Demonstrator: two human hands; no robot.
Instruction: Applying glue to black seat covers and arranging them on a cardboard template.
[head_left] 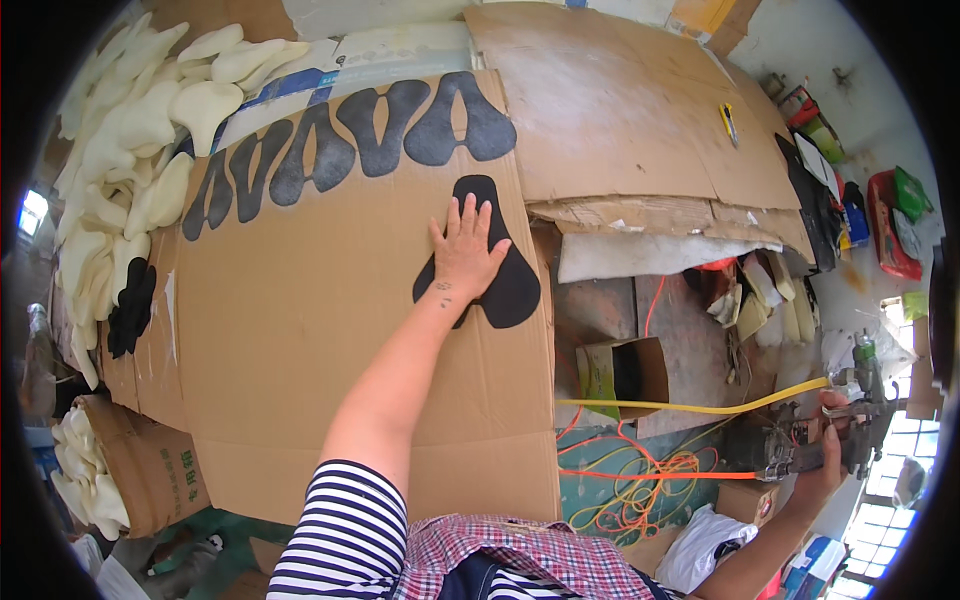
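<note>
My left hand (463, 260) lies flat, fingers stretched, on a black saddle-shaped pad (512, 290) with a narrow top and two wide lobes. That pad rests on a large cardboard sheet (300, 350). Out at the right, my right hand (830, 450) is wrapped round a metal spray gun (868, 372). A yellow hose (700, 407) and an orange hose (660, 474) run to the gun. Above my left hand, several similar black pads (372, 130) stand in a row along the sheet's far edge, alternately turned up and down.
Cream foam pieces (150, 115) are heaped at the left, beside a black glove (131, 305). A carton (150, 470) below holds more. Another cardboard-topped surface (620, 110) carries a yellow cutter knife (729, 124). Tangled hoses (640, 490) lie on the green floor.
</note>
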